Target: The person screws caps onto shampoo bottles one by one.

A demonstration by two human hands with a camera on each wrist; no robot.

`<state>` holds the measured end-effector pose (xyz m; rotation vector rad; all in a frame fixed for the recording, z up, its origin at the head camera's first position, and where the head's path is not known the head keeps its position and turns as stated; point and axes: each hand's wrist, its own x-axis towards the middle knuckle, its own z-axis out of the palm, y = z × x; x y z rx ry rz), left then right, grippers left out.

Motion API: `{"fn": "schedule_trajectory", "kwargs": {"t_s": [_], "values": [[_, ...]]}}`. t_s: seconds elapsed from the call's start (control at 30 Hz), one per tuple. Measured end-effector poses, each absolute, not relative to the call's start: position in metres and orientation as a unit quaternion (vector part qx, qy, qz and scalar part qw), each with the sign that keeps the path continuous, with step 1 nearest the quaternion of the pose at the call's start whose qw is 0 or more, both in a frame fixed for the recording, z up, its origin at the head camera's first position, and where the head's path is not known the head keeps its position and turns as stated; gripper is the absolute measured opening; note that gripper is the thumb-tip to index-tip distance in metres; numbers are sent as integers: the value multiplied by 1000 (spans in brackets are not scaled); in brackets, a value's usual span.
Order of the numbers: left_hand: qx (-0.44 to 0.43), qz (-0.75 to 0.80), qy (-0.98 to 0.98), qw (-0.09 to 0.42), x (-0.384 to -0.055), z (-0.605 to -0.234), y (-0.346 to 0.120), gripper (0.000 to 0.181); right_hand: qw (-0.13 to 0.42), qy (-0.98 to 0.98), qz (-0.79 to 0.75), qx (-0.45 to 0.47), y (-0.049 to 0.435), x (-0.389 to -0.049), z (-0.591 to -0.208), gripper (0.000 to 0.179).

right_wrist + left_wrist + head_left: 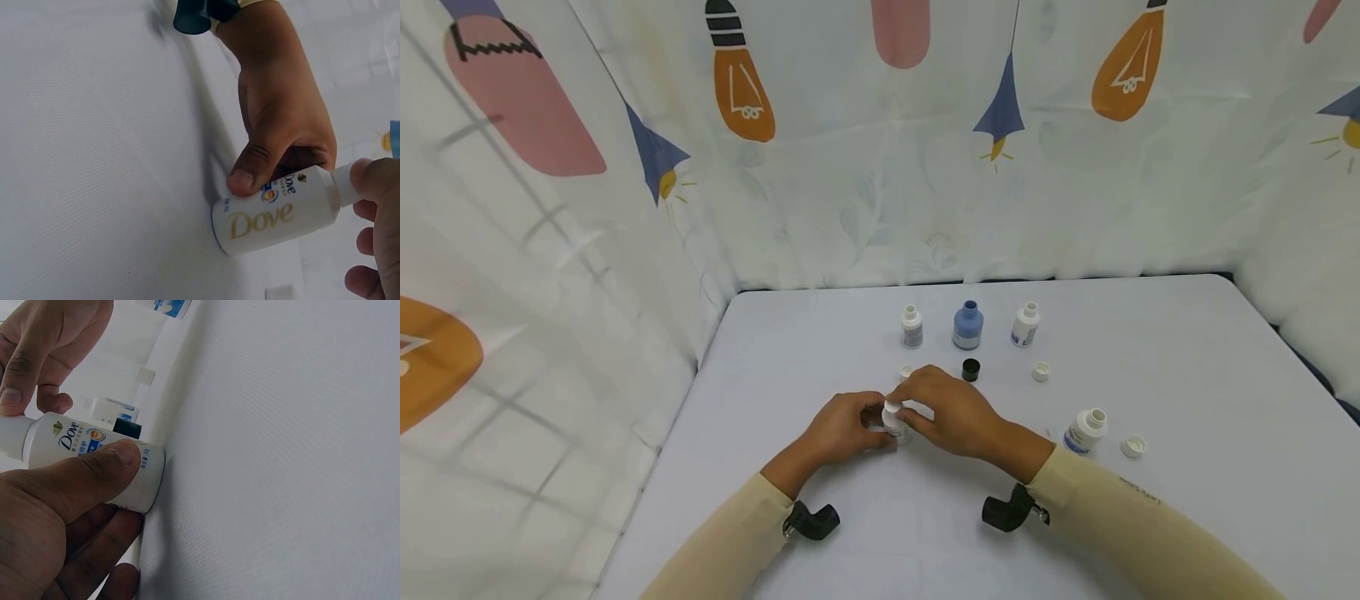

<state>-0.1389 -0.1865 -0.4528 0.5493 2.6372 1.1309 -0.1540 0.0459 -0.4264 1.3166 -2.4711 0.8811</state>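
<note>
A small white Dove bottle (94, 447) stands upright on the table in front of me. My left hand (842, 429) grips its body, thumb on one side and fingers on the other. The white cap (345, 184) sits at the bottle's top, and my right hand (953, 414) pinches it between thumb and fingers. How tightly the cap is seated, I cannot tell. Just beyond my right hand lies a white cap (906, 372), partly hidden by that hand. A black cap (971, 369) rests farther back.
Along the back stand a white bottle (912, 327), a blue bottle (967, 327) and another white bottle (1025, 325), all uncapped. A loose white cap (1041, 372) lies before the last one. At right, an uncapped white bottle (1086, 432) stands beside a white cap (1133, 447). Patterned curtain surrounds the table.
</note>
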Motion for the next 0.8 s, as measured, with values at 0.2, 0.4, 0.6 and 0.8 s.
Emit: {"fn": "schedule_trajectory", "kwargs": {"t_s": [0.2, 0.4, 0.6, 0.8], "values": [[186, 381, 899, 107, -139, -452, -187, 36, 109, -854, 298, 412, 41, -153, -426, 20], [190, 389, 895, 109, -140, -453, -187, 36, 96, -861, 297, 402, 41, -152, -426, 25], [192, 391, 893, 112, -140, -453, -187, 42, 68, -849, 279, 445, 46, -153, -421, 35], [184, 385, 897, 111, -139, -453, -186, 44, 57, -853, 270, 443, 45, -153, -419, 30]]}}
